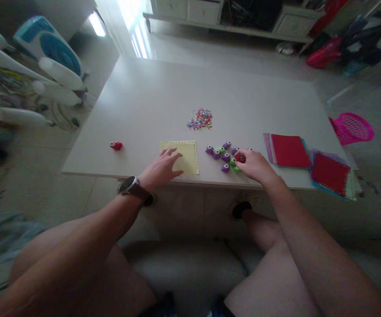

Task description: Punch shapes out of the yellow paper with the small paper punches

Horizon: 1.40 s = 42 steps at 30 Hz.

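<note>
Left hand (162, 168): flat, fingers spread, pressing yellow sheet (185, 155) at table (151, 101) near edge | Right hand (255, 165): fingers curled on red punch (240, 157), 3 o'clock of sheet | Punches (221, 152): clustered between hands | Confetti (200, 119): 12 o'clock | Paper stacks (289, 150): right edge | Far half: open.

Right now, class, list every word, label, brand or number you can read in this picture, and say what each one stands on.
None can be read.
Wristwatch on the left wrist: face too small and dark to read.
Small craft punches by the right hand: no legible marks.
Yellow paper sheet under the left hand: no writing visible.
</note>
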Each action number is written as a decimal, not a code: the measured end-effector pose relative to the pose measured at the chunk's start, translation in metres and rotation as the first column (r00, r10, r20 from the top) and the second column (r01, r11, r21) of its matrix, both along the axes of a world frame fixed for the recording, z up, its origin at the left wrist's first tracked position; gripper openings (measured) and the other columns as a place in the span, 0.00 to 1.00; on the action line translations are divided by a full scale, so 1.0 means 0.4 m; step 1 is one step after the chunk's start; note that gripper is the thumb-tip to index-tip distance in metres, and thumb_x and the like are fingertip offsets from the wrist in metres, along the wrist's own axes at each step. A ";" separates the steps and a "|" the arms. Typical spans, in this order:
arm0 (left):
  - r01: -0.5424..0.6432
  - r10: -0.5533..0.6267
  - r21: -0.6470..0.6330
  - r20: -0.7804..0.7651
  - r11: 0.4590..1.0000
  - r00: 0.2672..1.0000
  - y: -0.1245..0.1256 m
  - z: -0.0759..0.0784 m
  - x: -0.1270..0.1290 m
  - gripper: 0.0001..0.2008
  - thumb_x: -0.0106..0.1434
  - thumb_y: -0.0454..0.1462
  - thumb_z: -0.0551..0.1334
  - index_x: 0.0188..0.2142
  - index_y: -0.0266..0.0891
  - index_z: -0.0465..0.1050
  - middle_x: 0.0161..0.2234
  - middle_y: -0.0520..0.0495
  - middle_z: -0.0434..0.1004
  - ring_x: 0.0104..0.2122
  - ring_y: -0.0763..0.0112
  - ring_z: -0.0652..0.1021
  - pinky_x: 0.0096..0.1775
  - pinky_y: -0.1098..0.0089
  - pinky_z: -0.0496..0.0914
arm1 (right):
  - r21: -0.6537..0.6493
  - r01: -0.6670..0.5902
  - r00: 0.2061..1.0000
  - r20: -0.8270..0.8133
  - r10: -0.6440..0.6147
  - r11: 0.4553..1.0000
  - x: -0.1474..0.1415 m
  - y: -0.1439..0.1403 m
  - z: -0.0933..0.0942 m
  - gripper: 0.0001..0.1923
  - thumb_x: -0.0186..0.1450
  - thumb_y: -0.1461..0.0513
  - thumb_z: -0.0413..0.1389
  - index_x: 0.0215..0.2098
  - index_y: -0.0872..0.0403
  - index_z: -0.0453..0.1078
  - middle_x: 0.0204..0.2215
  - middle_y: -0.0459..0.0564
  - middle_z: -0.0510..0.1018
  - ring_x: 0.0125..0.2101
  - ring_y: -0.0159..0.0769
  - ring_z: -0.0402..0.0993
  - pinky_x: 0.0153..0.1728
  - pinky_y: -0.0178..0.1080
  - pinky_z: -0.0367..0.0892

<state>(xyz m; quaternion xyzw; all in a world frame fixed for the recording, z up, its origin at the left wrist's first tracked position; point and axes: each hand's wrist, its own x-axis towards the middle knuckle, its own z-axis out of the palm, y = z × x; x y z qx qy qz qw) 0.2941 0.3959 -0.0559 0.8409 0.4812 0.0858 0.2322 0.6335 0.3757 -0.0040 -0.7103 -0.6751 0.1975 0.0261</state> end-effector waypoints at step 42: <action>0.312 -0.309 0.080 -0.047 0.947 0.950 -0.061 0.039 0.120 0.06 0.65 0.28 0.57 0.35 0.36 0.71 0.40 0.42 0.76 0.44 0.63 0.74 0.48 0.65 0.70 | 0.097 -0.221 0.920 -0.311 0.240 0.971 -0.150 -0.075 -0.070 0.06 0.64 0.65 0.61 0.40 0.52 0.73 0.34 0.50 0.83 0.33 0.39 0.80 0.37 0.40 0.72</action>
